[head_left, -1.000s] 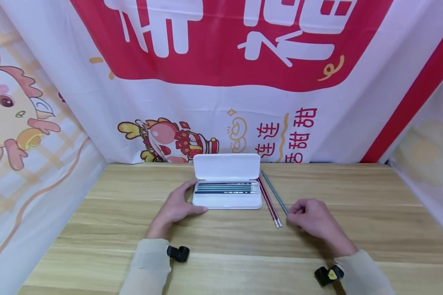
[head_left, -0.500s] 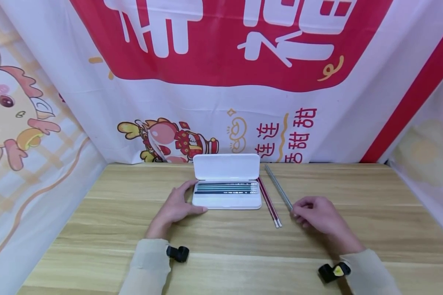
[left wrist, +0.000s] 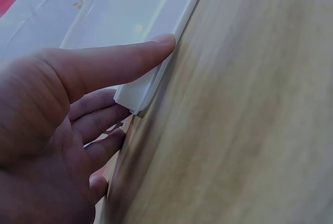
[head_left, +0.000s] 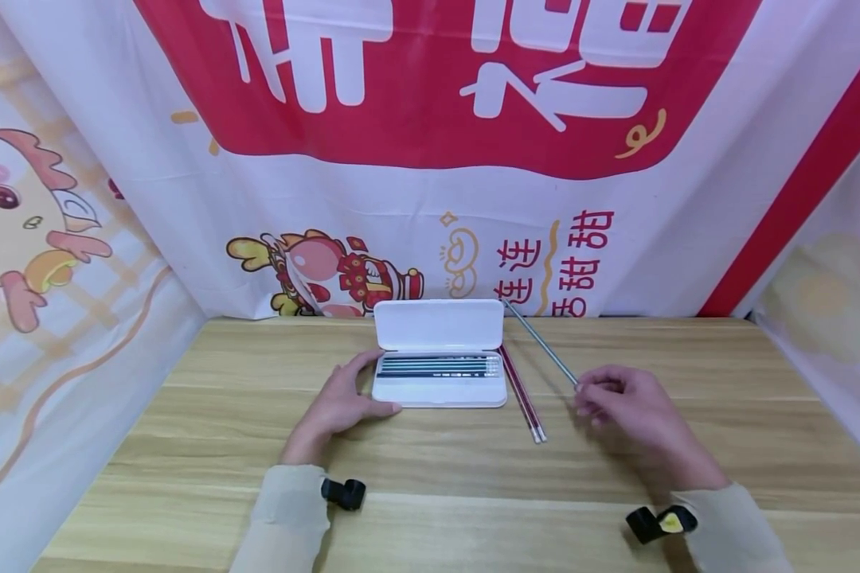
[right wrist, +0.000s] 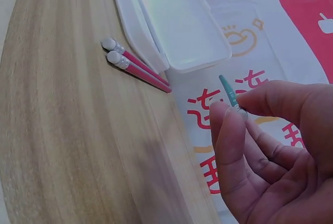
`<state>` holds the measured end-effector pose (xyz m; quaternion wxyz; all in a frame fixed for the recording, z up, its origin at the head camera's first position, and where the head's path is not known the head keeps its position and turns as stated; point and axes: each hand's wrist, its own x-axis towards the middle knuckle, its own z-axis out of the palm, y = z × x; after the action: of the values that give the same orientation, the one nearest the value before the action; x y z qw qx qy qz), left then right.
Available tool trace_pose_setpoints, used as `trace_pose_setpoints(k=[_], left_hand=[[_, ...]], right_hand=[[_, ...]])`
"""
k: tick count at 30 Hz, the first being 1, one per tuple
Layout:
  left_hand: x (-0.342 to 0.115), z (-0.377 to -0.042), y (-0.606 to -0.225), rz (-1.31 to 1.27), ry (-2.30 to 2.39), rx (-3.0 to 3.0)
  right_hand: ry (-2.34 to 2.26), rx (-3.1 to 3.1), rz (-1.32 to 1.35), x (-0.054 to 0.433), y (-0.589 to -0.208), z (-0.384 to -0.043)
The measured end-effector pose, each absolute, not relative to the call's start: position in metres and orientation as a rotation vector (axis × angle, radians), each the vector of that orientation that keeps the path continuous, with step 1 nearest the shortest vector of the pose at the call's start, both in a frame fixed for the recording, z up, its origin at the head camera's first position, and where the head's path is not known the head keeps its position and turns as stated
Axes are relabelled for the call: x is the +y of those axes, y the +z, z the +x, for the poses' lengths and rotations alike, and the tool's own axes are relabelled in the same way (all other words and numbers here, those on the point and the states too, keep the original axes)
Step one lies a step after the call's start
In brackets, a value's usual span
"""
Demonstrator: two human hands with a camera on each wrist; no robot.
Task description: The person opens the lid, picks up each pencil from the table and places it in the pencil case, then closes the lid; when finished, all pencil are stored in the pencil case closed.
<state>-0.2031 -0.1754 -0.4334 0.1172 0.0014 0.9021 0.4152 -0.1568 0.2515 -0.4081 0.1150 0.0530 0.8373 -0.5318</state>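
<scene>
A white pencil case point(head_left: 440, 393) lies on the table with its lid point(head_left: 439, 325) up; several dark and green pencils point(head_left: 433, 366) lie in its back part. My left hand point(head_left: 338, 402) holds the case's left end, thumb along the front edge and fingers at the far corner. My right hand point(head_left: 634, 406) pinches a green pencil point(head_left: 542, 344) near its eraser end, between thumb and fingertips. That pencil is raised, its far end pointing left toward the lid's right corner. In the right wrist view, the thumb and fingers point(right wrist: 231, 135) hide part of it.
Two red pencils point(head_left: 521, 398) with white erasers lie side by side at the case's right end. The wooden table point(head_left: 459, 509) meets a printed white and red cloth point(head_left: 444, 191) at its back edge.
My right hand has lifted the green pencil off the table and moved slightly right and away from me; the pencil's far end has swung left. My left hand and the case stay put.
</scene>
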Motion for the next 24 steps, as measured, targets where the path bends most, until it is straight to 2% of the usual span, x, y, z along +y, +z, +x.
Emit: trace_pose_setpoints(k=[24], left_hand=[[-0.177, -0.202, -0.432, -0.02, 1.24, 2.593]], right_hand=[[-1.585, 2.66, 0.062, 0.226, -0.388, -0.166]])
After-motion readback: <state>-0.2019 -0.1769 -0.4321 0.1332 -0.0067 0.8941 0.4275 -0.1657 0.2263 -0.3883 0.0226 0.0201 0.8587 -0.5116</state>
